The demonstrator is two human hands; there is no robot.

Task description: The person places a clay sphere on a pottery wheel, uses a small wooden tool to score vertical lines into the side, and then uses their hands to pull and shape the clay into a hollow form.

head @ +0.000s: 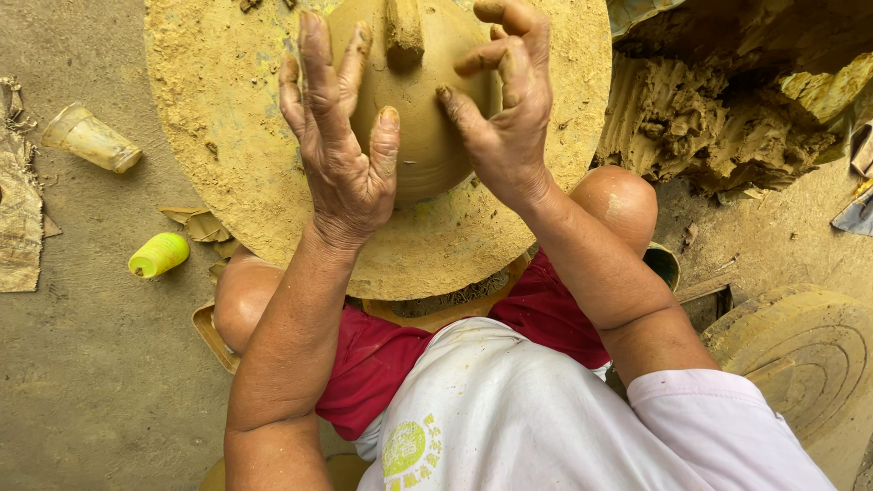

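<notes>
While both hands cup it, a wet clay mound [420,136] sits centred on the round potter's wheel [227,136].

Left hand [341,145] lies on the mound's near-left side, fingers spread and pressed flat; right hand [500,109] curls on its right flank, thumb dug in, likely steadying the clay from both sides. Forearms angle inward over the knees; a yellow spool [159,255] lies on the floor.

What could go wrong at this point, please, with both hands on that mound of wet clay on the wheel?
1. The left hand and right hand press opposite sides of the tan wet clay mound; uneven pressure could push it off-centre.
2. The thin clay knob on top looks fragile and might bend or tear.
3. The round clay-coated wheel disc overhangs both bare knees; a knee might bump it.
</notes>
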